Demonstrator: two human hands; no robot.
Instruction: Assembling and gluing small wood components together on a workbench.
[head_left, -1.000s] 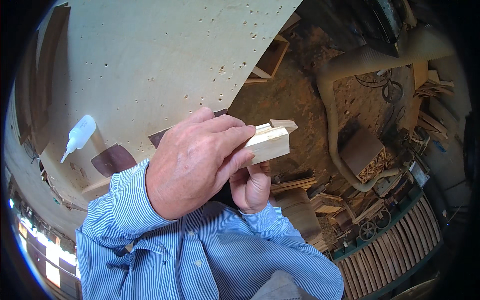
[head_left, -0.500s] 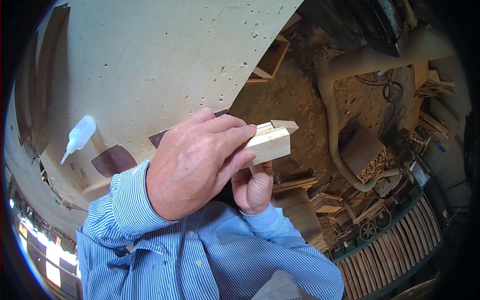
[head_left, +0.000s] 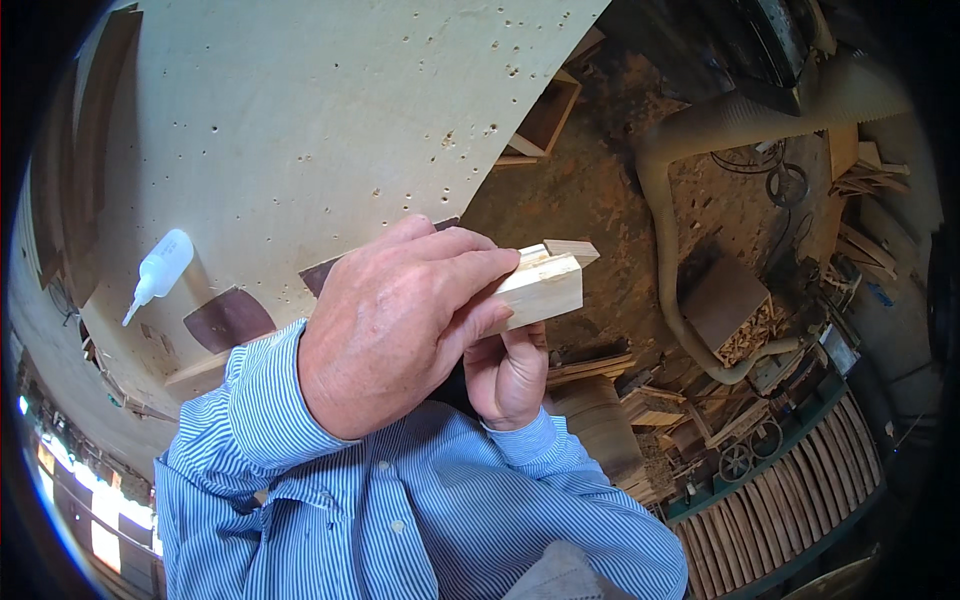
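Note:
A pale wooden block (head_left: 543, 290) with a groove or step along its top is held before my chest. My left hand (head_left: 390, 315) is closed on it from the left, with fingertips on the top and the thumb along the near side. From below, my right hand (head_left: 510, 380) grips the same block; its fingertips are hidden behind the wood. A thin, pointed wooden piece (head_left: 572, 250) shows at the block's far right edge; I cannot tell whether it is joined to the block. A white squeeze bottle (head_left: 165, 262) with a narrow nozzle lies on the worktable at the left.
The pale worktable (head_left: 300, 120) is dotted with small holes. Beside my left arm lies a dark brown sheet (head_left: 228, 320); another dark strip (head_left: 318, 272) is partly behind my hand. Long curved boards (head_left: 100, 130) line the far left. On the right, a thick hose (head_left: 662, 260) crosses the floor.
Both hands keep their hold on the block. My left hand and its fingertips have shifted very slightly to the right along the top.

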